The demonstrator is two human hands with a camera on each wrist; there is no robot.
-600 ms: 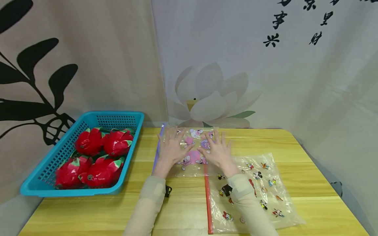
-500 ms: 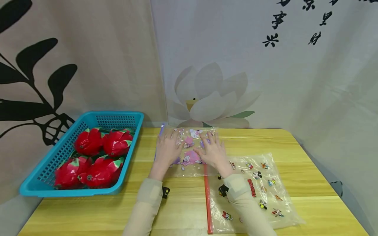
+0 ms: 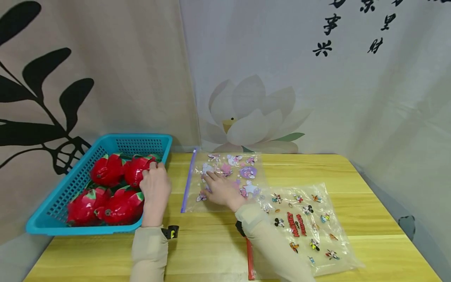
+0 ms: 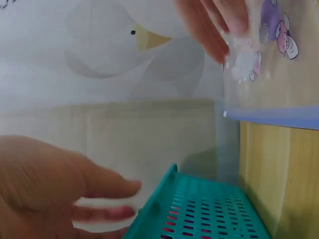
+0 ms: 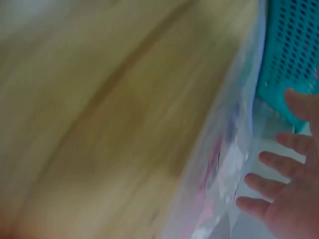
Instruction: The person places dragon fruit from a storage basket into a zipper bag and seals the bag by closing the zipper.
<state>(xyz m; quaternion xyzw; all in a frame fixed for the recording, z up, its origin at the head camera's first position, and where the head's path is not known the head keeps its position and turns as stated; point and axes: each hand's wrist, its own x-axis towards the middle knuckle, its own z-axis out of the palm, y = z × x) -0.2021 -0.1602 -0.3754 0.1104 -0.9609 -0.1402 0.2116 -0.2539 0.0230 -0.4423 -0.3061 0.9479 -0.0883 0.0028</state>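
Observation:
In the head view my left hand [image 3: 156, 192] is over the right side of a blue plastic basket [image 3: 137, 136], beside a red dragon fruit [image 3: 135, 173]. Its fingers look extended in the left wrist view, past the basket wall [image 4: 214, 209]; contact with the fruit cannot be made out. Several dragon fruits, shiny red with green tips, lie in the basket. My right hand [image 3: 222, 191] spreads its fingers over a clear zip bag [image 3: 248, 172] with a purple slider edge and pink-purple cartoon prints. Whether it touches the bag is unclear; the right wrist view shows the fingers apart.
A second clear zip bag [image 3: 317, 227] with a red zip edge lies flat at the front right, partly under my right forearm. Both bags and the basket are on a wooden table [image 3: 201, 250]. A printed curtain [image 3: 253, 47] hangs behind it.
My left hand has left the purple-edged bag and moved left to the basket. My right hand has shifted left and slightly nearer across that bag. Bags and basket have stayed put.

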